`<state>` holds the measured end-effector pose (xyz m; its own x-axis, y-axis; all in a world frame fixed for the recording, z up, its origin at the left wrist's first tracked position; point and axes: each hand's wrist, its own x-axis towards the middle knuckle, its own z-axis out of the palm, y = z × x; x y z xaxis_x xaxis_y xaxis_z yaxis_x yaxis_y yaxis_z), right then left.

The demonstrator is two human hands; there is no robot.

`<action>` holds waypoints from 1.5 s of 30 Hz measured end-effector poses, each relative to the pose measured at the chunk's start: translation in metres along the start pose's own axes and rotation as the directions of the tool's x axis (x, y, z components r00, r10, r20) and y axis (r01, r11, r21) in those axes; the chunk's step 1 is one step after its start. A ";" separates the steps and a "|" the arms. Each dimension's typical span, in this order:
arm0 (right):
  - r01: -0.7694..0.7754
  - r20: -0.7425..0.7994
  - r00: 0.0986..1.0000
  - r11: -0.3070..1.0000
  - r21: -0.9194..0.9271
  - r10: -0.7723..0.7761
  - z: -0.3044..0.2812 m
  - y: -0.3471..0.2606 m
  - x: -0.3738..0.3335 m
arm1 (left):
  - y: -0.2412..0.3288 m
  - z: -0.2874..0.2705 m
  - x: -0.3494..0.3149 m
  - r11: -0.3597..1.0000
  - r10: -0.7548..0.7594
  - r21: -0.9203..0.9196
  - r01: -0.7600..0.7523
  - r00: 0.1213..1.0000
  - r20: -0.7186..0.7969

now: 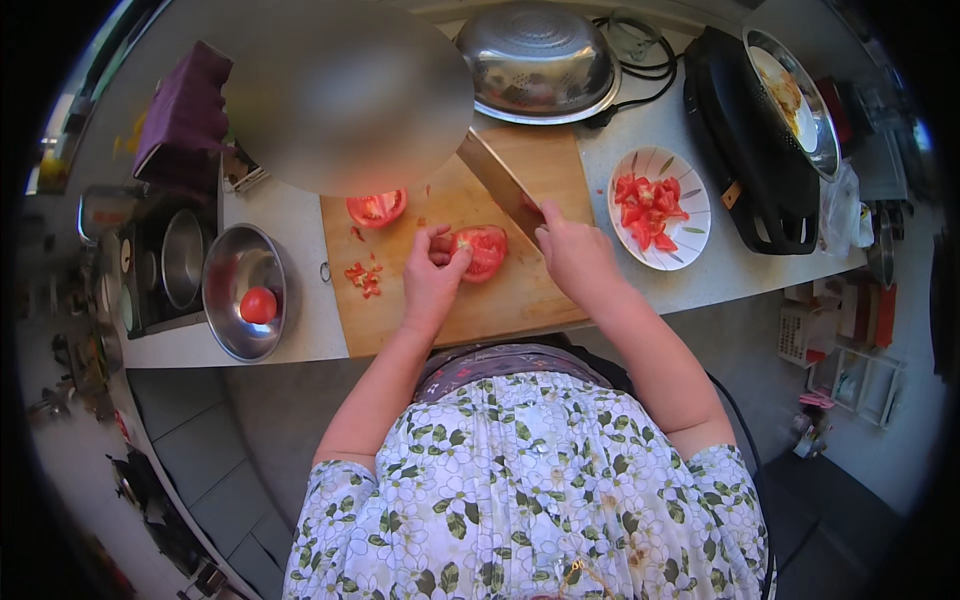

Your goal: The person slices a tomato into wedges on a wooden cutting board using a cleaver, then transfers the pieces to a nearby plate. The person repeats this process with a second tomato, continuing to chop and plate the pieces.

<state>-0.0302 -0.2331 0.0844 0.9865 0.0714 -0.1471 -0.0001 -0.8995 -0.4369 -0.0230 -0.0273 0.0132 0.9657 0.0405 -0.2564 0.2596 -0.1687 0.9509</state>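
My left hand (434,278) grips a tomato half (482,252) by its left side, its cut face turned up, on the wooden cutting board (430,318). My right hand (578,252) is closed round the handle of a kitchen knife (497,178). The broad blade slants away to the far left, just right of the tomato half and apart from it. Another tomato half (377,209) lies farther back on the board. Small tomato scraps (364,278) are scattered left of my left hand. Chopped tomato pieces (648,208) fill part of a white bowl (690,247) to the right.
On the left, a metal bowl (226,322) holds a whole tomato (258,305). An upturned metal colander (540,60) sits behind the board. A black appliance (735,140) stands at the right, near another colander (818,105) with a plate inside. A blurred patch hides the back left.
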 end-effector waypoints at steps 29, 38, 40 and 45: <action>0.085 0.277 0.959 0.991 -0.102 -0.054 -0.019 -0.011 -0.053 | -0.009 0.008 -0.007 0.999 0.036 -0.005 -0.036 0.999 0.005; 0.195 0.078 0.979 0.979 -0.066 -0.190 0.014 -0.020 -0.026 | 0.001 0.005 -0.010 0.990 0.015 0.139 -0.022 0.999 0.049; 0.135 0.108 0.986 0.988 -0.074 -0.127 0.013 -0.002 -0.044 | -0.003 0.001 -0.014 0.994 0.022 0.105 -0.027 0.999 0.045; 0.035 0.123 0.992 0.999 0.006 -0.035 -0.004 0.002 -0.026 | -0.011 0.000 -0.007 0.999 0.017 -0.037 -0.021 0.994 -0.105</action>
<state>-0.0557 -0.2379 0.0908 0.9583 0.1554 -0.2399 0.0332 -0.8941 -0.4466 -0.0326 -0.0260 0.0048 0.9653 0.1405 -0.2202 0.2388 -0.1331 0.9619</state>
